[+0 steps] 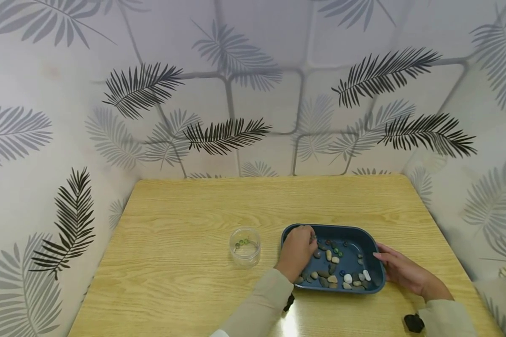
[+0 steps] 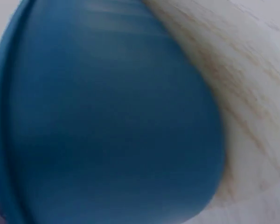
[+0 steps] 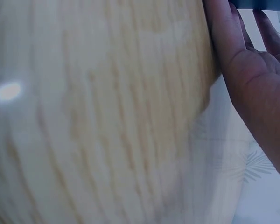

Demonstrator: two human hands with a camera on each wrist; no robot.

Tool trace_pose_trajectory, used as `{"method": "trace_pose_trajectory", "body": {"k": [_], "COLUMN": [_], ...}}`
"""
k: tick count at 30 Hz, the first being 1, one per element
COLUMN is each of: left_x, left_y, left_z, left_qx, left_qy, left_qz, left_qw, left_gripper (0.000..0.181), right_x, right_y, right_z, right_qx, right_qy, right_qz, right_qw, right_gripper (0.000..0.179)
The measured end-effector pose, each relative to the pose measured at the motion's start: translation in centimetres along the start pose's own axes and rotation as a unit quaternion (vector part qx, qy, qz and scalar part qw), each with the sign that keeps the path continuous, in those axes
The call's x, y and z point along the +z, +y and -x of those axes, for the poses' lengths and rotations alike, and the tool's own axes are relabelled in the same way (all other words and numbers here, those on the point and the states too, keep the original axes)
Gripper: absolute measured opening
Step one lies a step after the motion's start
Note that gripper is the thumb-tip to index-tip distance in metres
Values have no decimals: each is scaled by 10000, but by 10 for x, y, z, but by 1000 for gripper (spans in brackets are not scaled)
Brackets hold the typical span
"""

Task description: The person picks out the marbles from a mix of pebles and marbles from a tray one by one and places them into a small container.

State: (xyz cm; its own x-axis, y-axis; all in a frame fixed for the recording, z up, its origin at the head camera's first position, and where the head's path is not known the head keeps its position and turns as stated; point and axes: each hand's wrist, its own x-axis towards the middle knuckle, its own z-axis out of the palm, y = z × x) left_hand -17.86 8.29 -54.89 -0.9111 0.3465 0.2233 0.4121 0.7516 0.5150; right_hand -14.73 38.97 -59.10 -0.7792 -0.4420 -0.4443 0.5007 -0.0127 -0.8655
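A dark blue tray holds several pebbles, a white stone and some green glass beads. My left hand reaches over the near left part of the tray, fingers bent down among the stones at the upper left corner. What its fingertips touch is hidden. In the left wrist view the outer wall of the tray fills most of the picture. My right hand rests against the tray's right end, thumb by the rim. Its fingers look extended in the right wrist view, touching the tray.
Left of the tray stands a clear round container with a few green beads inside. Everything sits on a wood-grain table. Behind it rises a leaf-patterned wall covering.
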Motion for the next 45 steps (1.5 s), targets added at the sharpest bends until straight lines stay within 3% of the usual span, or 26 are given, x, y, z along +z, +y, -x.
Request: {"method": "trace_pose_trajectory", "body": {"k": [7, 15, 21, 26, 32, 37, 41, 45], "left_x": [-14, -45, -65, -78, -93, -102, -106, -109], "left_y": [0, 6, 6, -6, -26, -45, -61, -71], "left_z": [2, 14, 23, 29, 40, 51, 58, 66], "left_qx": [127, 150, 278, 235, -30, -97, -211, -529], "left_qy": [323, 528, 952, 1212, 1476, 1748, 1794, 1786], "left_qz": [113, 821, 1069, 1132, 1125, 883, 747, 831], "left_qw": [9993, 9951, 9893, 9859, 9826, 9806, 9807, 9790], "left_gripper": [9, 13, 14, 14, 14, 12, 13, 15], "right_x": [-1, -3, -3, -2, -1, 0, 0, 0], "right_y": [2, 3, 2, 2, 2, 1, 1, 1], "right_z": [-1, -1, -2, -2, -1, 0, 1, 1], "right_qx": [-50, -157, -148, -114, -57, -75, -106, -102], "right_qy": [-31, -157, -170, -88, -30, -11, -13, -34], "right_qz": [-32, 43, 65, 112, 172, 236, 243, 222], "right_qw": [10000, 9997, 9997, 9998, 9998, 9997, 9996, 9997], "right_gripper": [63, 62, 62, 63, 64, 65, 64, 64]}}
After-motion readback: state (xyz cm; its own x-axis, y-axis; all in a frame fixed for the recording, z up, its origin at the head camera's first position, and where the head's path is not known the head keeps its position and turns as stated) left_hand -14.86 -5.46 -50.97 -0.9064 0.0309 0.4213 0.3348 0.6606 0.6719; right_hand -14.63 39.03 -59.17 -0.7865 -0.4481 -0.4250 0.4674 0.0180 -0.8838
